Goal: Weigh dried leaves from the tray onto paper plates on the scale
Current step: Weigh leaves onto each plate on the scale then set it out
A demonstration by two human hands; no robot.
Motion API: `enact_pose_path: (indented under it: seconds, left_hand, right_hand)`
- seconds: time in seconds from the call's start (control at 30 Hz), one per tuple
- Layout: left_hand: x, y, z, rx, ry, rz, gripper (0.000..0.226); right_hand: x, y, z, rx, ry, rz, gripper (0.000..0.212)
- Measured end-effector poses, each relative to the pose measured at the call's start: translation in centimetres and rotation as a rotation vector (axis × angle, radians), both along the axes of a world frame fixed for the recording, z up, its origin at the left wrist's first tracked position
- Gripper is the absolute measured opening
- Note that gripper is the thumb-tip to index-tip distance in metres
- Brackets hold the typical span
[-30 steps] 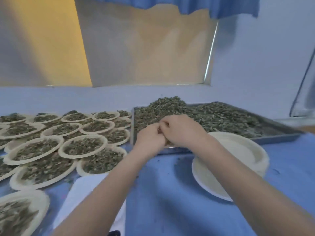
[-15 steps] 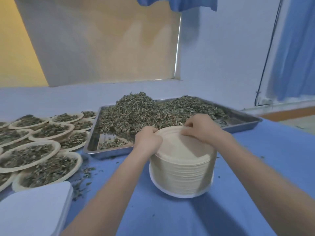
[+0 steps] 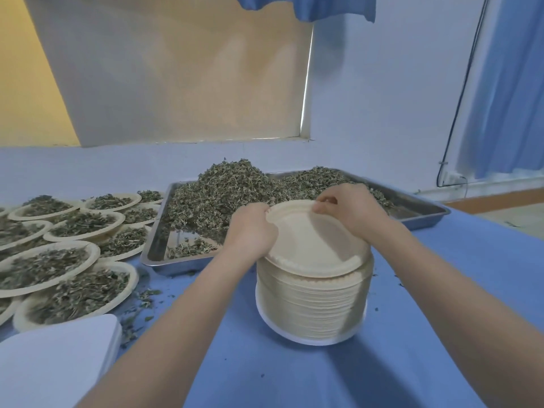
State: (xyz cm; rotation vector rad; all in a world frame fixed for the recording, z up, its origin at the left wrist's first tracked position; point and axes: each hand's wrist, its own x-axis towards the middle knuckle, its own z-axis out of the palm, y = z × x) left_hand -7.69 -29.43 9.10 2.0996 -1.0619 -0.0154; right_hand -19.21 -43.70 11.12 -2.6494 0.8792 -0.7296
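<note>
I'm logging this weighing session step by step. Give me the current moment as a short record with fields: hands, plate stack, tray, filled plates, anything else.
left hand: grips the left rim of the top plate
right hand: pinches the top plate's far rim
plate stack: tall, on the blue table, top plate tilted up
tray: metal, behind the stack, heaped with dried leaves
filled plates: many, overlapping, left of the tray
other: white flat object at bottom left; scale not identifiable
</note>
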Motion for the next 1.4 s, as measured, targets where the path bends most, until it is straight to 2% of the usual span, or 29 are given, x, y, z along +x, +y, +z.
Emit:
enact_pose_path:
  seconds: [0.17, 0.27, 0.37, 0.47, 0.63, 0.7, 0.87, 1.13, 1.2, 1.33, 1.4]
  left_hand:
    - [1.6, 2.6, 1.7, -0.042, 0.033, 0.043, 0.038]
    - [3.7, 6.1, 2.1, -0.058, 0.047, 0.145, 0.021]
    - [6.0, 11.4, 1.9, -0.060, 0.066, 0.252, 0.026]
    - [7.9, 17.5, 1.1, -0.052, 0.104, 0.355, 0.013]
    - [10.0, 26.2, -1.3, -0.063, 0.187, 0.538, 0.019]
    - [10.8, 28.3, -2.5, -0.057, 0.226, 0.568, 0.013]
    - [11.8, 30.2, -5.8, -0.059, 0.287, 0.604, 0.020]
    - [12.1, 29.7, -8.2, -0.064, 0.258, 0.630, 0.021]
    - [12.2, 30.1, -8.4, -0.097, 0.286, 0.616, 0.026]
    - [11.9, 30.8, -8.9, -0.230, 0.331, 0.612, 0.039]
    - [11.8, 31.1, -9.3, -0.329, 0.307, 0.620, 0.039]
  right_hand:
    - [1.8, 2.0, 1.7, 0.014, -0.022, 0.064, 0.022]
    - [4.4, 4.9, 2.2, 0.008, -0.003, 0.126, 0.025]
    - [8.0, 9.2, 2.0, 0.024, 0.025, 0.192, 0.027]
    - [11.7, 14.2, 0.6, 0.058, 0.051, 0.287, 0.027]
    - [16.3, 21.9, -3.0, 0.125, 0.153, 0.377, 0.027]
    - [17.4, 24.1, -4.2, 0.111, 0.185, 0.382, 0.027]
    - [18.3, 26.0, -6.3, 0.006, 0.230, 0.337, 0.026]
    - [18.4, 25.3, -8.3, 0.036, 0.219, 0.339, 0.028]
    - [18.5, 25.0, -8.7, 0.082, 0.195, 0.368, 0.038]
    - [18.4, 24.2, -9.6, 0.392, 0.019, 0.432, 0.061]
    - [18.2, 23.8, -10.2, 0.490, -0.050, 0.460, 0.061]
